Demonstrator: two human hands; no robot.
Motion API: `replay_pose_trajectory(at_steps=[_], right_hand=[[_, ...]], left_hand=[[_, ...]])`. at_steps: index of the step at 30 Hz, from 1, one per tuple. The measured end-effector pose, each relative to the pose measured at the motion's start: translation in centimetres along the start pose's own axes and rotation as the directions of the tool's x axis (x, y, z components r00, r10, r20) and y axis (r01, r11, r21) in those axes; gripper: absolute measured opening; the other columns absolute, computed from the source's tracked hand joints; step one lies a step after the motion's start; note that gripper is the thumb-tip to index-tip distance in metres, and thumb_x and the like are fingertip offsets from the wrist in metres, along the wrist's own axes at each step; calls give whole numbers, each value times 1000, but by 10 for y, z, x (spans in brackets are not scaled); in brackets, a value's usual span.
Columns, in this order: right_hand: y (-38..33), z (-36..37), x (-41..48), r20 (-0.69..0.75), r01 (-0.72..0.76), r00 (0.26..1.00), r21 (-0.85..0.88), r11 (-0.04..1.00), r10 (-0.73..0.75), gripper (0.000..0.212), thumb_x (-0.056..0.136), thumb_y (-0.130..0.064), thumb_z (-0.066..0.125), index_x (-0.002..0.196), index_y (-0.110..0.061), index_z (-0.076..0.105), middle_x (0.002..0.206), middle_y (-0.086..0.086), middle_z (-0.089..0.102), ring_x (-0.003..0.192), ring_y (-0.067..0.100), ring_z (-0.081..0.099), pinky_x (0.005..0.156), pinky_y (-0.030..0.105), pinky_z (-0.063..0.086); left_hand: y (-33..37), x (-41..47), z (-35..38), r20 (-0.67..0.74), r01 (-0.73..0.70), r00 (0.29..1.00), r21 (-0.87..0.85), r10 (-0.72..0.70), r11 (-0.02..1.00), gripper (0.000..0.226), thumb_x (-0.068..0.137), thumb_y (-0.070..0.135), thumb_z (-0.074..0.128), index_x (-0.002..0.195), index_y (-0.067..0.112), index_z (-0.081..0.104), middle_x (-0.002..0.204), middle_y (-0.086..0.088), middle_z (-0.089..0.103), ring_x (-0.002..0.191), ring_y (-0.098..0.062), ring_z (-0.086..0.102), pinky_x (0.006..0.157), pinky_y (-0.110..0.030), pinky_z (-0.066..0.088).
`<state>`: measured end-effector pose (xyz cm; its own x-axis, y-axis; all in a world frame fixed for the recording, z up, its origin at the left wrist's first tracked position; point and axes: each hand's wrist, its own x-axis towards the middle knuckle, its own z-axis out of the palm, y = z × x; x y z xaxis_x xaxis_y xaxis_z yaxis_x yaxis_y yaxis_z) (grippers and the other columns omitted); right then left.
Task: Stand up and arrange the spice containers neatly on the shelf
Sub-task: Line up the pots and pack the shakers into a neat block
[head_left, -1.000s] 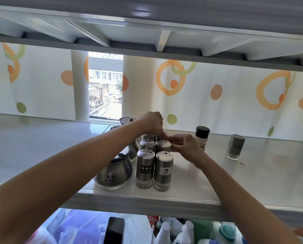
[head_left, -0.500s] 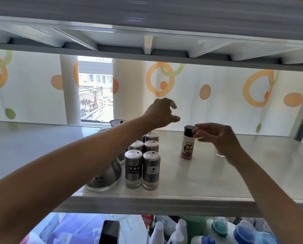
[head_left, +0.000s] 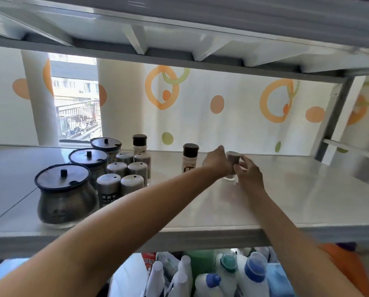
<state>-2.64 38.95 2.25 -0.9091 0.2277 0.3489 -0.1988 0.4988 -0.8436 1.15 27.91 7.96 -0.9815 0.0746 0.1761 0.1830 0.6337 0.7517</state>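
Fingers of both outstretched hands, left hand (head_left: pixel 216 162) and right hand (head_left: pixel 246 173), pinch the upright shaker (head_left: pixel 232 161) on the shelf (head_left: pixel 286 200).

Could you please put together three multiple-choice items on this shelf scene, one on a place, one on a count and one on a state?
1. Where does the lone dark-capped bottle stand?
A. Between the shaker group and the hands
B. Left of the jars
C. On the lower shelf

2. How many round lidded jars stand at the left of the shelf?
A. One
B. Three
C. Five

3. How is the small shaker at the right?
A. Lying on its side
B. Upside down in a jar
C. Upright, with both hands on it

Answers: 1 A, it stands apart, right of the metal shakers. 2 B, three black lids run front to back. 3 C, the left hand and right hand close round it, base on the shelf.
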Motion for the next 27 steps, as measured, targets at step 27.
replay_pose_trajectory(at_steps=[27], right_hand=[[-52,-30,-52,230,198,953,22,980,-197,23,84,-1,63,102,-14,56,103,10,68,86,25,65,79,39,57]], left_hand=[[20,-22,-68,122,-234,971,305,205,923,38,78,16,73,109,-4,61,93,-18,70,68,-25,65,71,-33,58]])
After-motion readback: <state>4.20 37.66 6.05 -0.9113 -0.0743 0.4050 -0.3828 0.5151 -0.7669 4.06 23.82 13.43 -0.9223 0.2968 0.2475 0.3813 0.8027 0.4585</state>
